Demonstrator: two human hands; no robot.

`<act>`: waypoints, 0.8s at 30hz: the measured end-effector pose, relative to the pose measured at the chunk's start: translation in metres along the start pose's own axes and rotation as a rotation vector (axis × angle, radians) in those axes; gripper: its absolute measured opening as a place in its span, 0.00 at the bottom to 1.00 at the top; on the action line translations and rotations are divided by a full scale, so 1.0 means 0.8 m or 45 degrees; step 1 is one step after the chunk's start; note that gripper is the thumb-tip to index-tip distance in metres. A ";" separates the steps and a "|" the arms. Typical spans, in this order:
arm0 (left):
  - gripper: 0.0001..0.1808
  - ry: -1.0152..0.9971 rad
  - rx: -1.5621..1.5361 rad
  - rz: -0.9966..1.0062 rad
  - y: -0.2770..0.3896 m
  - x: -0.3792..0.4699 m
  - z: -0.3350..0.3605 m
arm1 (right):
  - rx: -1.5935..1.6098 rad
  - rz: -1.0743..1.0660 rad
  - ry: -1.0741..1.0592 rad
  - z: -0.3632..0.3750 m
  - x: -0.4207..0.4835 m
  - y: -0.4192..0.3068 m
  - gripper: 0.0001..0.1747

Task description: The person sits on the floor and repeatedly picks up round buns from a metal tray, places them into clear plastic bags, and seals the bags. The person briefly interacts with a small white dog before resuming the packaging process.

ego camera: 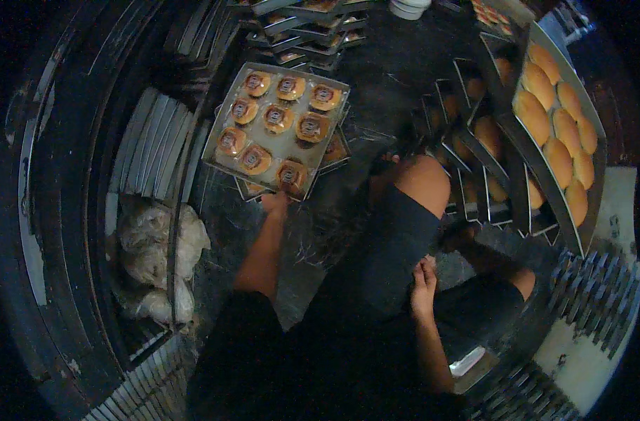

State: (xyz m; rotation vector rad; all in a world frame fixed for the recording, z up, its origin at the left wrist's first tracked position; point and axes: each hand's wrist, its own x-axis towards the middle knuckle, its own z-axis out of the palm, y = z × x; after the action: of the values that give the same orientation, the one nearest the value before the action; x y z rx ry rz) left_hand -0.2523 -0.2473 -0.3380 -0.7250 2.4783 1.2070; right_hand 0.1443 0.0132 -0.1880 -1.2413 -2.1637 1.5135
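A metal baking tray (270, 138) of round buns with dark patterned tops lies before me, on top of other bun trays turned at an angle. The buns (278, 118) appear to be in clear wrappers. My left hand (278, 200) grips the tray's near rim, with fingers reaching inside by the nearest bun (291, 174). Near my thigh, my right hand (424, 281) rests with its fingers curled. Whether anything small is in those fingers is too dim to tell.
On the right stands a tall crosswise stack of trays with plain oval buns (566, 134). More stacked trays (304, 26) rise at the back. Leaning metal sheets (154, 144) and plastic bags (159, 247) sit at left. Slatted racks (599, 294) lie at lower right.
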 end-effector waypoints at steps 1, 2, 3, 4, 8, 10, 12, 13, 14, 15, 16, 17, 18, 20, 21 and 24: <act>0.32 -0.072 0.098 -0.178 -0.002 0.006 0.002 | 0.109 0.028 -0.019 -0.005 -0.002 -0.008 0.13; 0.33 -0.075 -0.074 -0.094 -0.012 0.010 0.007 | 0.224 0.049 -0.042 -0.015 -0.002 -0.027 0.14; 0.35 -0.092 -0.238 -0.002 -0.027 0.012 0.014 | 0.343 0.072 -0.052 -0.030 -0.007 -0.055 0.15; 0.37 -0.101 -0.407 0.087 -0.040 0.016 0.014 | 0.362 0.109 0.008 -0.059 -0.014 -0.112 0.17; 0.40 -0.279 -0.401 0.053 -0.047 0.038 -0.020 | -0.234 -0.373 0.913 -0.218 -0.053 -0.126 0.15; 0.38 -0.565 -0.585 0.215 0.007 -0.019 0.002 | -0.071 -0.086 1.406 -0.298 -0.113 -0.024 0.11; 0.35 -0.427 -0.541 0.058 -0.043 0.035 -0.045 | -0.162 0.081 1.453 -0.349 -0.155 0.127 0.13; 0.34 -0.294 -0.389 -0.029 -0.048 0.072 -0.043 | -0.187 0.263 1.440 -0.355 -0.198 0.191 0.14; 0.33 -0.144 -0.242 -0.070 -0.039 0.092 -0.034 | -0.341 0.432 1.404 -0.347 -0.232 0.236 0.16; 0.32 -0.093 0.026 0.043 -0.019 0.038 0.001 | -0.556 0.582 1.370 -0.351 -0.264 0.272 0.17; 0.30 -0.017 0.316 0.151 0.015 -0.023 0.024 | -0.936 0.486 1.448 -0.343 -0.301 0.322 0.18; 0.29 -0.138 0.119 0.348 0.051 -0.083 0.022 | -1.113 0.536 1.092 -0.341 -0.316 0.341 0.21; 0.27 -0.264 -0.066 0.536 0.087 -0.137 0.017 | -1.150 0.425 1.198 -0.330 -0.322 0.358 0.19; 0.28 -0.414 -0.282 0.876 0.164 -0.233 0.008 | -1.047 0.586 1.275 -0.311 -0.308 0.356 0.18; 0.28 -0.303 -0.249 1.126 0.204 -0.292 -0.016 | -0.904 0.826 1.203 -0.308 -0.275 0.304 0.17; 0.25 -0.342 -0.421 1.683 0.275 -0.454 -0.016 | -0.842 0.661 1.441 -0.323 -0.289 0.261 0.12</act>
State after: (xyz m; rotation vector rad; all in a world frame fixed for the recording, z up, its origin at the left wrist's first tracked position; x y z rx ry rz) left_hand -0.0728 -0.0293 -0.0204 1.1897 2.4193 1.8907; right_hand 0.5481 0.0378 -0.1891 -2.2157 -1.5490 -0.0679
